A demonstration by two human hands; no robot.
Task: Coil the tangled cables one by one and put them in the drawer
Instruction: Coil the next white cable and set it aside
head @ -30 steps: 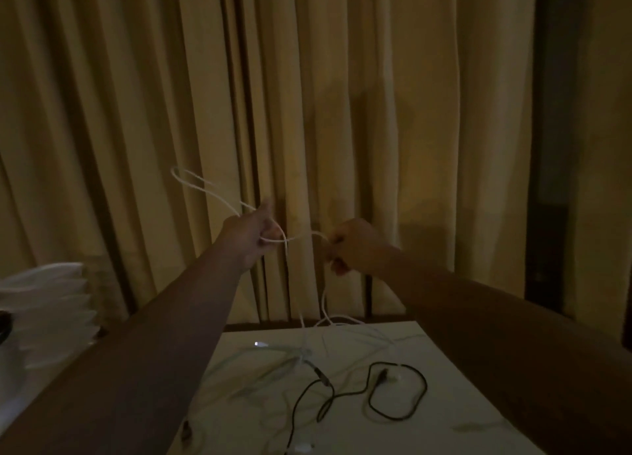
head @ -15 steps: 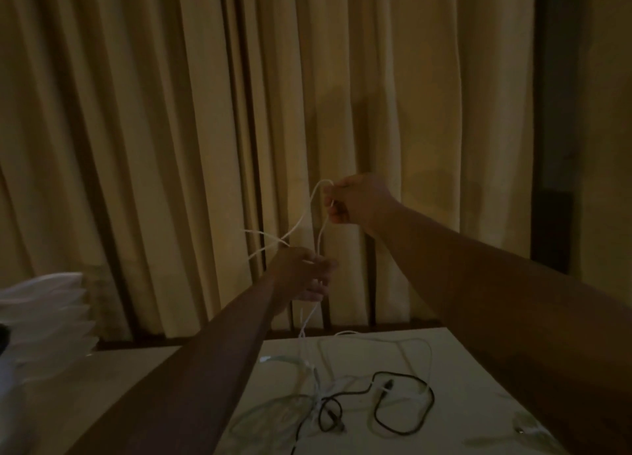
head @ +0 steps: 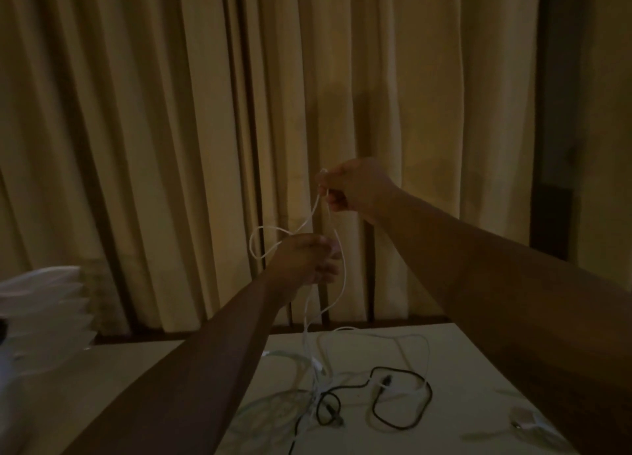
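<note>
A thin white cable (head: 343,277) hangs in the air in front of the curtain. My right hand (head: 352,189) pinches its top, held high. My left hand (head: 307,261) is lower and to the left, fingers curled round the same cable, with a small loop (head: 254,241) sticking out to its left. The cable drops from both hands to the white table (head: 455,362). There it joins a tangle of other white cables (head: 415,341) and a black cable (head: 402,424). No drawer is in view.
Beige curtains (head: 171,130) fill the background right behind the table. A stack of white folded things (head: 44,304) sits at the left edge. A small pale object (head: 523,420) lies on the table at the lower right. The room is dim.
My right hand rose with the cable from chest height to well above the left. My left hand moved down and right, and the long loop on its left shrank to a small one.
</note>
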